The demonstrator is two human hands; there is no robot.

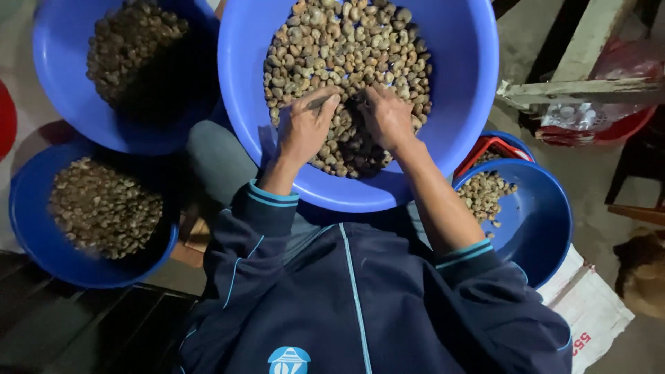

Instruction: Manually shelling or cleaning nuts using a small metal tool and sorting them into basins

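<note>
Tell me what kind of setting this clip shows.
Probably an informal nut-sorting spot on a floor, not a factory line. Both hands, left hand and right hand, dig in a big blue basin of nuts; more filled basins sit around on bare concrete.

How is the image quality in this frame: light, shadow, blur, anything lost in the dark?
Head view: light falls mainly on the central blue basin and its nuts, which are sharp; both hands, left hand and right hand, are slightly soft; the upper-left basin is half in shadow; the lower-left floor is dark.
</note>
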